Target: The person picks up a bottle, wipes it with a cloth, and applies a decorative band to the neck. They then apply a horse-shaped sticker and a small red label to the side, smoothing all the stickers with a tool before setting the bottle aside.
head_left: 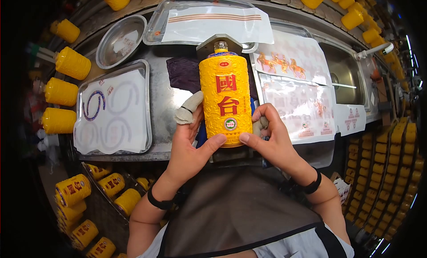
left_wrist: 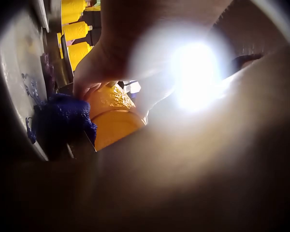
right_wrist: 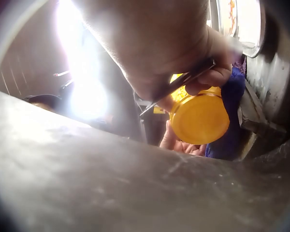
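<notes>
A yellow embossed bottle with red characters, a green-and-white round emblem and a clear neck lies face up between both hands in the head view. The left hand grips its lower left side, thumb on the front, a pale cover on one finger. On the lower right, the right hand holds it with the thumb on the front; its fingers are partly hidden. The bottle's round base shows in the right wrist view, beside a blue cloth. Glare hides much of the left wrist view.
Left is a tray with decal sheets; a metal bowl stands behind it. Red and gold decal sheets lie right, near a sink. Behind the bottle is a metal holder. Yellow bottles stand around the bench.
</notes>
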Tool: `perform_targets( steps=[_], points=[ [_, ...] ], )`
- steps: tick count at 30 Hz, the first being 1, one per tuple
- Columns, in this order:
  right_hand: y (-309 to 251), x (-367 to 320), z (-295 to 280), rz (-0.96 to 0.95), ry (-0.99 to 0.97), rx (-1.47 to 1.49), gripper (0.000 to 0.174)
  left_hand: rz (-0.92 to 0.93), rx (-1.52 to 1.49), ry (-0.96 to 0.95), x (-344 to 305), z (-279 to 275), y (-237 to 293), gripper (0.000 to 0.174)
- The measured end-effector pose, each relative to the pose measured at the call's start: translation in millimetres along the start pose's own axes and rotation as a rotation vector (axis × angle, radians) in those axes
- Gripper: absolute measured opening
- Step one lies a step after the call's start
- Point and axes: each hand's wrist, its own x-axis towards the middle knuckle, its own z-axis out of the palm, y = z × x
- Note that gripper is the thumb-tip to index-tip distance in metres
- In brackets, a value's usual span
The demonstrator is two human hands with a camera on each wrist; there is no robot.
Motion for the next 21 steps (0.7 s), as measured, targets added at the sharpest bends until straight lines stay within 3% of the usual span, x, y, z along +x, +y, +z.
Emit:
perform_targets(
  steps=[3, 9, 21],
  points=[
    [1.6, 0.9, -2.5, 0.066, -0.018, 0.041, 0.042, -0.033, -0.045, 0.02, 7.0, 4.3, 9.3, 0.082],
    [-3.8, 0.5, -0.5, 0.001, 0.016, -0.031, 0.043, 0.009, 0.101, 0.036, 7.3, 7.3, 3.2, 0.083],
    [-0.7, 1.9, 0.4, 0.021, 0.007, -0.039, 0.045, 0.004, 0.089, 0.034, 6.9, 8.3, 5.5, 0.081]
  ],
)
